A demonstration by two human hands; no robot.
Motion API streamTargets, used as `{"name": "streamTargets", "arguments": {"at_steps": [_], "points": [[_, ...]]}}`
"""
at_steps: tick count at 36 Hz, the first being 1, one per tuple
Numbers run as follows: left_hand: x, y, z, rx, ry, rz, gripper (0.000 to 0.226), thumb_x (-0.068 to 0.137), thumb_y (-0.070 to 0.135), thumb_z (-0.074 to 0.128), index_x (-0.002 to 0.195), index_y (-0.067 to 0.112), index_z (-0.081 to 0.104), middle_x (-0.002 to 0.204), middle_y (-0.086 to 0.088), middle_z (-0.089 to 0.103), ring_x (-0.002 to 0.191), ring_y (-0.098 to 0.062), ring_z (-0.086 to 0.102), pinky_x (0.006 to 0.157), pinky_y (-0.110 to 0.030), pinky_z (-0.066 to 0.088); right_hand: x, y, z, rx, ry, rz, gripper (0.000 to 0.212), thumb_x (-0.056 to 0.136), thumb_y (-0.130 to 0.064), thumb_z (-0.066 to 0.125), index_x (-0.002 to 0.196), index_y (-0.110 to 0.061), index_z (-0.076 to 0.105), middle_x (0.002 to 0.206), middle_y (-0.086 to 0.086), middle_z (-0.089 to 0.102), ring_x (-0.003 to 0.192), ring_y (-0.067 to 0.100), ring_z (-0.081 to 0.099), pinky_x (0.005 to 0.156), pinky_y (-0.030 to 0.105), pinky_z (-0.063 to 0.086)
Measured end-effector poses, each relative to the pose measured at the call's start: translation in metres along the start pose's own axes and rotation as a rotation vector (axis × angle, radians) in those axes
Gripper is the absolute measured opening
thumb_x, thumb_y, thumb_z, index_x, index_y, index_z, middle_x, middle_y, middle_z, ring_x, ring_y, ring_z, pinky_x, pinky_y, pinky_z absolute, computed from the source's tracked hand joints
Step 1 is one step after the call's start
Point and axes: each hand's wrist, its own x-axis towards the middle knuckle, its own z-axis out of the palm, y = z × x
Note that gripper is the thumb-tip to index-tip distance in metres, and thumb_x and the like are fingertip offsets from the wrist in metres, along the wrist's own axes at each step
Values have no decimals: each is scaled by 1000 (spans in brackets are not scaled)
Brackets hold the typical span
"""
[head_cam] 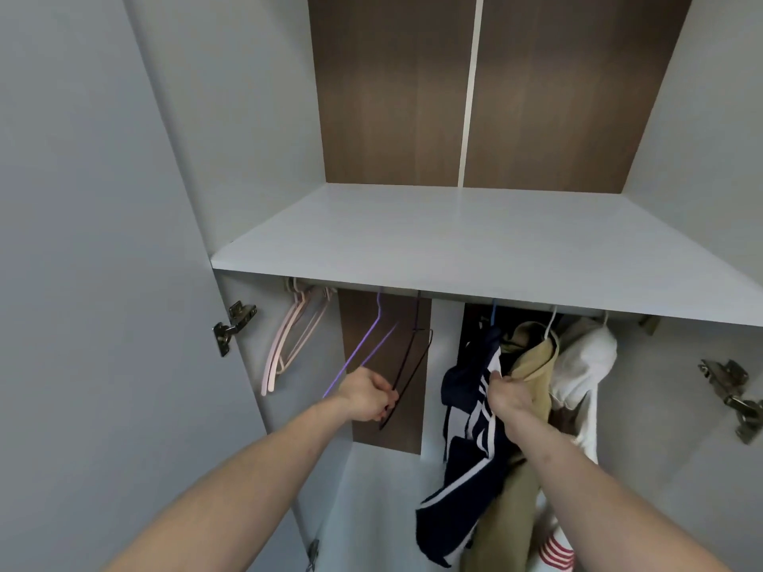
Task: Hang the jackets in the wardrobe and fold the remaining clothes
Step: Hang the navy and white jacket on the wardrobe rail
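Under the wardrobe shelf, three jackets hang at the right: a navy one with white stripes, a tan one and a white one. My right hand grips the navy jacket near its shoulder. My left hand pinches the lower corner of an empty dark wire hanger that hangs in the middle. Just left of it hangs an empty purple hanger. The rail itself is hidden behind the shelf edge.
Several pink hangers hang at the far left by the wardrobe side wall. Metal door hinges sit at the left and the right. A red-and-white striped garment shows at the bottom right.
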Motion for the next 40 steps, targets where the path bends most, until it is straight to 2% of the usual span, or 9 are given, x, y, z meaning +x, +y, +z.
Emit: {"name": "streamTargets", "arguments": {"at_steps": [10,14,21,26,28,30,33,37,40], "points": [[1,-1,4,-178,43,42,10,97,16,67,94,7,72,76,-3,68,47,-6,53,49,-18,46,9,13,-12,-135,-47,-75,37,103,-35,49,98,-1,64,100,20,69,95,36,65,90,46,56],[5,-5,-2,-156,70,51,15,96,19,69,83,13,72,72,-1,69,43,-3,53,48,-17,46,10,20,-13,-220,-21,-119,29,98,-29,58,84,-4,64,78,13,67,78,31,66,78,42,58],[9,4,-8,-210,80,74,15,96,23,70,98,8,73,63,9,67,45,-4,55,50,-18,47,7,21,-9,-349,-21,-175,16,94,-23,61,86,-9,63,84,8,69,82,24,65,72,31,52],[-2,-8,2,-182,75,101,11,95,25,70,92,15,73,61,12,69,45,-3,56,49,-17,48,3,28,-5,-316,4,-194,19,93,-21,61,111,-16,61,90,0,67,72,11,57,54,21,41],[-11,-20,8,-169,93,98,11,95,27,71,88,18,72,54,16,66,43,0,54,47,-14,44,-2,32,-2,-280,12,-201,30,92,-19,62,122,-17,57,93,-2,67,76,11,60,60,24,46],[-24,-33,14,-134,110,95,11,93,30,72,83,25,71,59,13,70,45,4,54,49,-11,41,-9,38,3,-237,40,-218,45,90,-17,65,133,-17,49,112,3,63,98,22,62,82,35,53],[-48,-53,20,-117,94,87,17,93,30,72,77,27,72,77,2,75,46,3,52,54,-17,44,-24,46,11,-244,171,-320,57,86,-16,70,137,-18,45,134,9,47,123,28,49,106,42,42],[-90,-76,24,-137,51,64,13,95,28,71,84,25,76,86,-7,74,46,-4,50,51,-18,44,-47,61,26,-162,178,-542,49,86,-12,71,130,-20,50,127,-1,46,124,18,43,110,37,37],[-122,-90,24,-108,31,35,14,96,28,68,84,26,75,73,0,72,52,-6,48,55,-17,42,-62,76,40,-91,22,-604,43,88,-8,70,120,-30,52,117,-14,48,107,5,50,94,25,44]]}}
